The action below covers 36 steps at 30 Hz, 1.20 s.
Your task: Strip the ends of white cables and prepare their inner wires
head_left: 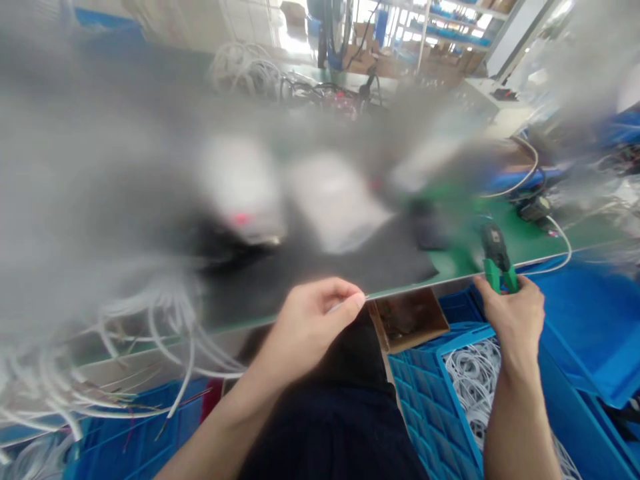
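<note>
My left hand (325, 313) is above the table's front edge, thumb and index finger pinched together on something too small to make out. On the right, my right hand (515, 307) is wrapped round the green handles of a crimping tool (495, 250), whose dark head points away over the green table. Two white blurred objects (335, 200) lie on a black mat (390, 263) beyond my left hand. Further left, a bundle of white cables (170, 307) hangs over the table edge, some with bare coloured wire ends.
Below the edge stand an open cardboard box (410, 320), a blue crate (430, 393) with coiled white cables (475, 380), and blue bins (595, 320) at the right. A white cable (565, 247) loops over the table's right part. Much of the upper left is blurred.
</note>
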Available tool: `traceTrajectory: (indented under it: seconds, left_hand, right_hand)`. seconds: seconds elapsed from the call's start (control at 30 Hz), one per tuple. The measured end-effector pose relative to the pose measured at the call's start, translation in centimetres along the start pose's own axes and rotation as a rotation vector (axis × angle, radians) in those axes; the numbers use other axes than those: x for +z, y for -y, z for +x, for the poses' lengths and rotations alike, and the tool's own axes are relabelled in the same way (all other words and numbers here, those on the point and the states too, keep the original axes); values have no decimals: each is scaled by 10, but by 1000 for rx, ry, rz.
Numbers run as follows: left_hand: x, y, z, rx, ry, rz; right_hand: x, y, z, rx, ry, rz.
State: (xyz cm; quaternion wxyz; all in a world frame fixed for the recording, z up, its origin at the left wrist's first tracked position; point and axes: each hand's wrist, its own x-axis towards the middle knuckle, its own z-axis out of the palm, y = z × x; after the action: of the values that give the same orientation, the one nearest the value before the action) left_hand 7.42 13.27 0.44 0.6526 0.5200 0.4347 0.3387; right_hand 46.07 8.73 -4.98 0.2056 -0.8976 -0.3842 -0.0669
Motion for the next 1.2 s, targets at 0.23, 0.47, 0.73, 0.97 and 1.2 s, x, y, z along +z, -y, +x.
traceTrajectory:
  seconds: [0.23,0.47,0.73,0.97,1.2]
  left_hand:
    - [-34,14,-42,-51,-188,-41]
    - [-42,16,-56,-24,-285,-50]
    - [-39,15,-64,-17,-301,-52]
    - [-43,23,-67,-15,-265,-72]
    - [-44,24,-70,16,-259,-101]
  right_hand:
    - [3,11,25,33,77,-110]
    - [-12,89,-15,-373,-62,40]
    - [28,221,-15,-859,146,34]
    - [43,223,-2,-788,190,-79]
    - [43,225,-8,-686,207,80]
